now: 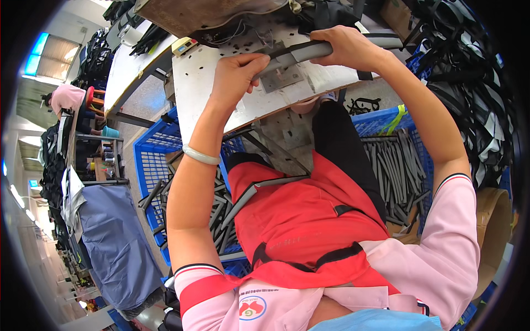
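Note:
Over a white worktable (204,96), my left hand (236,77) pinches one end of a grey padded strip (292,57) with dark edging. The strip runs across to my right hand (349,51), whose thumb and fingers are closed around it, and a grey length (385,40) shows beyond that wrist. Below the strip, a metal plate (281,79) is set in the tabletop. Another bent grey strip (245,197) lies across the red apron (301,215) on my lap.
Blue crates stand at my left (150,151) and right (419,149), both holding many grey strips (389,171). A brown-covered machine (204,19) rises behind the work area. Black and grey material (469,83) is piled at right. Farther left sits a person in pink (69,98).

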### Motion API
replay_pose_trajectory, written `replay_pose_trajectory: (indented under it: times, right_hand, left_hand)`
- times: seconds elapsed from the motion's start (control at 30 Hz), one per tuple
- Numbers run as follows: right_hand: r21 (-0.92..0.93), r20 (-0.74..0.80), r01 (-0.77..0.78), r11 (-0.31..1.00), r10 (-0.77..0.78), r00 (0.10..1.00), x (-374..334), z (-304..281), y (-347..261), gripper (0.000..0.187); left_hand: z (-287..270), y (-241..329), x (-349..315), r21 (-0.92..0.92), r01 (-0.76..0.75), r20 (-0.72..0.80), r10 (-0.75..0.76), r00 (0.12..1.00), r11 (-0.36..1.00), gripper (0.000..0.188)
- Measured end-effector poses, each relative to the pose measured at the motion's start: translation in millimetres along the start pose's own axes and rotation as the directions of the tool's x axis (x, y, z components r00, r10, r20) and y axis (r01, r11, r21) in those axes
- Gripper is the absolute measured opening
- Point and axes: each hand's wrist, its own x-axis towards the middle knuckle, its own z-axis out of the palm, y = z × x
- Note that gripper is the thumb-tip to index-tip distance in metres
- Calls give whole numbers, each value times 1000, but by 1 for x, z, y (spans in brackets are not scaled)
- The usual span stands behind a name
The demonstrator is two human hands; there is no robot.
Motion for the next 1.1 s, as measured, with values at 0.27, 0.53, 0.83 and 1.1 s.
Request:
replay_pose_trajectory:
  times: [0.27, 0.53, 0.83, 1.1]
  right_hand:
    - [-57, 1, -17, 998, 17, 1000, 14, -3, 4, 58]
    - [6, -254, 9, 1000, -7, 967, -11, -6, 3, 37]
    - [-492, 334, 535, 687, -418, 845, -68, 129, -137, 10]
    - [-254, 257, 60, 965, 7, 966, -70, 1, -74, 28]
  left_hand:
    - [-3, 0, 15, 18, 8, -27, -7, 1000, 1000, 27]
    - [-17, -13, 11, -184, -76, -175, 43, 984, 980, 22]
    - [63, 4, -25, 44, -241, 214, 227, 950, 969, 25]
    - [61, -93, -59, -156, -136, 249, 172, 953, 978, 30]
